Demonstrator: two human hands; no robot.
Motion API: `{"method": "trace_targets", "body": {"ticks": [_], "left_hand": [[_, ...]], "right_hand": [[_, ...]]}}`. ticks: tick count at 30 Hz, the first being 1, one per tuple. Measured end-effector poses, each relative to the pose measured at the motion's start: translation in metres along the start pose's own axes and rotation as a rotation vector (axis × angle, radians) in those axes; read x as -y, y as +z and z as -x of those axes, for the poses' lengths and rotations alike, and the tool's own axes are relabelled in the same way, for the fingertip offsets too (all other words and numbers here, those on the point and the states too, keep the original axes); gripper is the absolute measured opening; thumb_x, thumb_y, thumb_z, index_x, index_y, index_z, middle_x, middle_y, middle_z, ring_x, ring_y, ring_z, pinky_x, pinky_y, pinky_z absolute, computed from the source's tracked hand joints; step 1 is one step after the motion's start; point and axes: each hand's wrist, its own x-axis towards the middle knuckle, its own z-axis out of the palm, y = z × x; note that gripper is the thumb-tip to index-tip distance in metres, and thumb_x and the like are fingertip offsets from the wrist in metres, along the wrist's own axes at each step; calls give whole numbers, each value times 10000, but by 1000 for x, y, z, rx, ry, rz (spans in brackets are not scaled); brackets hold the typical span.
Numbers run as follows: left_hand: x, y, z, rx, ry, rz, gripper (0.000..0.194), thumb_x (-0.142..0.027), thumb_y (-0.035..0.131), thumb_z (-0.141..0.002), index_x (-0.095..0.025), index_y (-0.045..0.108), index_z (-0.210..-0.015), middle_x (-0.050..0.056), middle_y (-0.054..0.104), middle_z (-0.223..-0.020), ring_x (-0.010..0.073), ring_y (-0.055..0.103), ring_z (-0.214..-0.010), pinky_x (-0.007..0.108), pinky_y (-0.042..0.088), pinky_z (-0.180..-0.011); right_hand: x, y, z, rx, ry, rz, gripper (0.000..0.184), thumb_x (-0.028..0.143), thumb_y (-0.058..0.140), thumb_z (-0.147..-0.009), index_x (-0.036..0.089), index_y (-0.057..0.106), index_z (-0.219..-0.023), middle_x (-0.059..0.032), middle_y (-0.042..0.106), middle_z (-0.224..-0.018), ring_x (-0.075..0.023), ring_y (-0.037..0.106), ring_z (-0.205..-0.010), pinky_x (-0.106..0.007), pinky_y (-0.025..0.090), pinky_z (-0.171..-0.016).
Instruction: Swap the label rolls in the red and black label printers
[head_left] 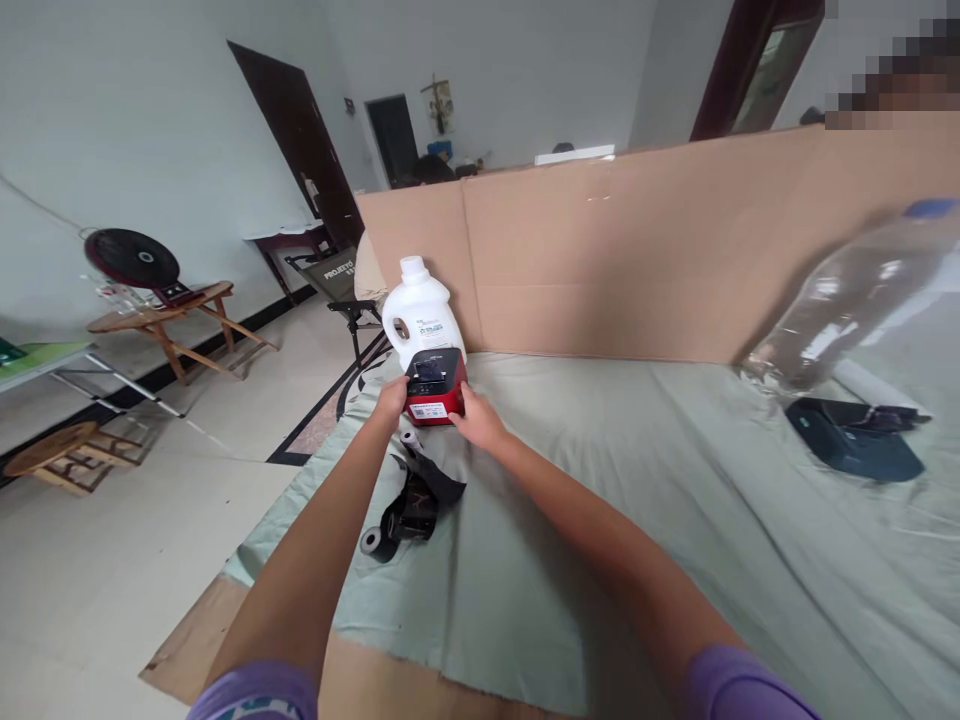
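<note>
Both of my hands grip a boxy red and black label printer [436, 385], with a dark top and a white sticker on its front. My left hand [391, 404] is closed on its left side. On the right side, the fingers of my right hand [478, 418] press against the lower corner. Right behind the printer stands a white jug [424, 312] with a handle and a white cap. Nearer to me, below the hands, lies a black ribbon [420, 505] unwound between small rolls. Whether the printer rests on the cloth is hard to tell.
A pale green cloth [600, 480] covers the work surface, with a tall cardboard panel [592, 270] behind. At right are a large clear plastic bottle [840, 300] and a dark blue-grey cover-like piece [855, 440]. On the left, a fan [133, 258] stands on a wooden bench [169, 318].
</note>
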Motion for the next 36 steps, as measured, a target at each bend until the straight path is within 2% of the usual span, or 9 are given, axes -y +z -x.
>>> {"method": "trace_targets", "body": {"ticks": [3,7,11,14,18,24,28,32,36], "left_hand": [[-29,-11,19,-157,68,-54,340,-165,502,-933,-80,643,-1230,148,703,-1288,296,538,-1360,473,363,-1210],[-62,3,91,-248,554,-55,452,-163,452,-950,-166,580,-1383,103,588,-1482,231,506,-1415,377,356,-1221],[-52,70,210,461,793,-219,376,-240,424,-1001,-210,657,-1295,86,700,-1335,207,659,-1222,376,483,-1108],[-28,118,287,971,947,-463,490,-403,407,-1044,-223,525,-1485,102,506,-1577,281,449,-1478,539,302,-1248],[-12,134,328,1200,1067,-632,621,-546,289,-1061,-281,295,-1622,39,217,-1720,294,155,-1605,619,120,-1282],[-16,116,328,1244,1096,-658,649,-566,228,-1063,-262,246,-1636,21,156,-1735,270,96,-1615,581,74,-1295],[-15,115,331,1255,1072,-623,661,-573,245,-1059,-256,239,-1639,16,157,-1734,289,91,-1614,588,52,-1291],[-14,114,335,1287,1083,-550,672,-579,265,-1055,-254,231,-1642,28,196,-1725,290,113,-1611,585,31,-1290],[-15,108,341,1331,1136,-489,663,-572,282,-1055,-256,250,-1637,34,254,-1710,279,135,-1609,576,31,-1291]], "right_hand": [[-30,-38,42,-27,-23,-22,653,345,614,-919,137,464,-1520,-180,547,-1518,-319,546,-1381,-462,456,-1134],[-109,-133,137,-104,54,89,449,357,597,-896,187,646,-1308,-155,679,-1332,-296,625,-1252,-470,467,-1098],[-186,-251,242,-318,306,388,306,353,594,-863,155,694,-1075,-167,719,-1112,-309,670,-1053,-468,504,-992],[-210,-319,300,-605,505,644,395,374,666,-828,116,647,-1127,-213,657,-1142,-362,592,-1162,-496,463,-1022],[-219,-366,321,-780,766,713,879,507,780,-781,24,451,-1436,-342,502,-1388,-439,405,-1382,-532,332,-1122],[-232,-385,286,-564,1064,467,1284,543,842,-726,159,40,-1654,-322,379,-1568,-447,420,-1413,-525,358,-1073],[-215,-371,272,-609,1045,513,1196,540,834,-725,-28,220,-1579,-425,424,-1459,-460,444,-1398,-492,389,-1049],[-170,-317,260,-571,872,540,937,586,829,-678,-57,550,-1300,-373,587,-1249,-433,538,-1261,-460,428,-1024],[-112,-234,241,-567,559,539,809,564,812,-643,76,556,-1236,-212,611,-1141,-386,572,-1128,-483,463,-983]]}}
